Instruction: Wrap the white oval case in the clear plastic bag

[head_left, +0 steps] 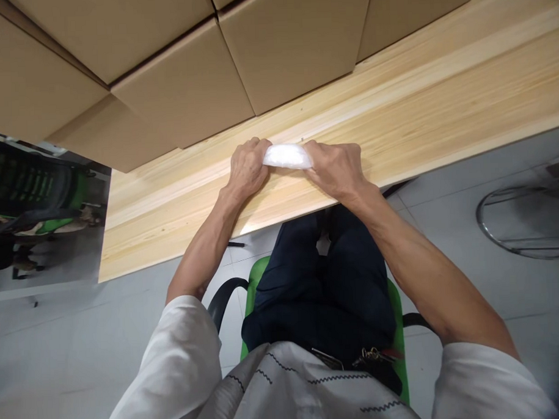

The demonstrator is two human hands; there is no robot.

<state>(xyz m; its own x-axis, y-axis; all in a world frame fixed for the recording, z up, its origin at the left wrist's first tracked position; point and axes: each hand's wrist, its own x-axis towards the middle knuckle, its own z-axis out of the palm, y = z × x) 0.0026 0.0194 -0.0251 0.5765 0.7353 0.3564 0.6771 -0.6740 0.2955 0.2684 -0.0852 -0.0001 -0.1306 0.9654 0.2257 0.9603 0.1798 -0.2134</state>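
A small white packet (pixel 287 155), soft and translucent like a plastic-wrapped bundle, lies on the pale wooden table (pixel 441 106) close to its near edge. My left hand (pixel 247 169) is curled closed around the packet's left end. My right hand (pixel 337 168) is closed on its right end, knuckles up. Both hands rest on the tabletop with the packet stretched between them. What is inside the packet cannot be made out.
Several brown cardboard boxes (pixel 188 84) stand packed together along the far side of the table. I sit on a green chair (pixel 256 271) above a grey tiled floor. A round metal stool frame (pixel 522 222) is at the right, another green chair (pixel 31 187) at the left.
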